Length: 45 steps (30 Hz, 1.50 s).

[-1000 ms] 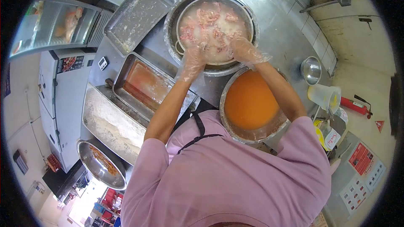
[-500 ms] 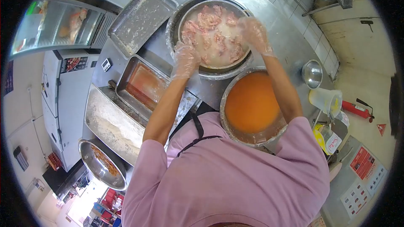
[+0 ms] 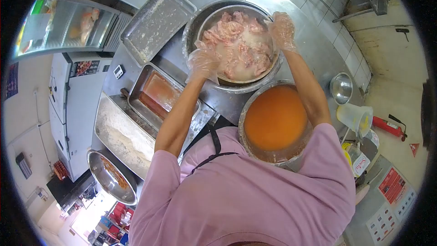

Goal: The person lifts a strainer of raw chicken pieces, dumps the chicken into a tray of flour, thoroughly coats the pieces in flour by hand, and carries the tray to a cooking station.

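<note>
Raw meat pieces (image 3: 230,30) lie in cloudy liquid inside a round metal pot (image 3: 237,81), which sits in a wider metal basin (image 3: 187,36). Both of my hands wear clear plastic gloves. My left hand (image 3: 204,63) is closed at the pot's lower left rim, where its handle lay. My right hand (image 3: 282,31) has its fingers curled round the handle area at the pot's upper right rim. Nearer my body, below the pot, stands a large bowl (image 3: 243,132) of orange liquid (image 3: 275,117).
Left of the pot are a floury metal tray (image 3: 157,23), a tray with reddish liquid (image 3: 157,91), a flour-filled tray (image 3: 123,136) and a timer (image 3: 119,71). A steel bowl (image 3: 111,177) is lower left. At right are a small bowl (image 3: 341,88) and a plastic jug (image 3: 355,117).
Both hands have come up out of the meat and moved apart to opposite sides of the pot's rim. The right hand has settled at the upper right. More of the meat shows above the liquid.
</note>
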Each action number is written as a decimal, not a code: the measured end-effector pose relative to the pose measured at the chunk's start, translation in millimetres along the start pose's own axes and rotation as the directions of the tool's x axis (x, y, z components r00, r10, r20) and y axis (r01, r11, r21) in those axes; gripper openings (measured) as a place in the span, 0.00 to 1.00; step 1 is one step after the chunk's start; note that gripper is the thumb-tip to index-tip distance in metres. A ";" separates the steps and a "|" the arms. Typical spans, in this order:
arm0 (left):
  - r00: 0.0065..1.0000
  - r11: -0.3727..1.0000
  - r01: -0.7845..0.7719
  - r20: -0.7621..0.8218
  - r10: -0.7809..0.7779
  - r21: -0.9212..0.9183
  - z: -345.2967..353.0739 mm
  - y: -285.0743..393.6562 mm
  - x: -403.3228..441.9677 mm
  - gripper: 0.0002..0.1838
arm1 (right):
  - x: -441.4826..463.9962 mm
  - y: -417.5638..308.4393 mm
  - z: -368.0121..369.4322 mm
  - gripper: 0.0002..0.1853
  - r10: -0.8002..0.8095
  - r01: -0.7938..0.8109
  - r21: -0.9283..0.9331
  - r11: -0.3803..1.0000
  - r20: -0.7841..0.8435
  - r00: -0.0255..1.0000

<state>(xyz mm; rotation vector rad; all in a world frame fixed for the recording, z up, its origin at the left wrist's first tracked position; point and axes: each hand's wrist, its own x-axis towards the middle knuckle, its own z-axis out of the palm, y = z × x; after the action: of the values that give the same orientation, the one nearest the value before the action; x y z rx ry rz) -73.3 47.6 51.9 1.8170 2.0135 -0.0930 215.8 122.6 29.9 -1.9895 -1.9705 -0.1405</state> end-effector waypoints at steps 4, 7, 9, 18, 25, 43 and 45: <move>0.998 0.995 0.069 0.013 -0.069 -0.070 -38.5 10.8 -10.3 0.43 | 7.4 -5.6 -22.0 0.14 0.005 -0.008 0.041 0.999 0.069 0.998; 1.000 0.971 0.011 -0.020 -0.016 -0.237 -44.0 -3.3 -18.1 0.42 | 10.3 -10.9 -33.6 0.17 0.007 -0.017 0.091 0.996 0.107 0.994; 1.000 0.916 0.004 -0.017 -0.012 -0.402 -41.9 -16.2 -22.6 0.37 | 10.9 -13.0 -34.5 0.18 0.027 -0.041 0.105 0.994 0.124 0.992; 0.991 0.063 0.128 0.125 -0.052 -0.990 -51.3 -37.2 -78.2 0.10 | 37.0 -25.4 -36.1 0.24 0.031 -0.065 0.133 0.989 0.246 0.969; 0.950 -0.067 0.312 0.309 0.042 -0.948 -19.6 -71.8 -93.2 0.07 | 52.7 -48.8 -46.8 0.22 -0.054 0.001 0.185 0.983 0.282 0.958; 0.892 -0.504 0.448 0.406 0.198 -0.738 -31.2 -85.6 -87.0 0.15 | 56.8 -28.3 -69.4 0.23 0.043 -0.132 0.197 0.971 0.403 0.914; 0.867 -0.563 0.477 0.468 0.174 -0.675 -45.9 -76.3 -84.9 0.16 | 54.0 -20.6 -70.0 0.23 0.076 -0.173 0.205 0.963 0.413 0.908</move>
<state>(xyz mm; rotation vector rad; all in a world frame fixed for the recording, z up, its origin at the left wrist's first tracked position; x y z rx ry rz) -154.3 -27.6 106.0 -0.0830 0.8952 0.9763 208.9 152.4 115.4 -2.0971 -1.9631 0.5563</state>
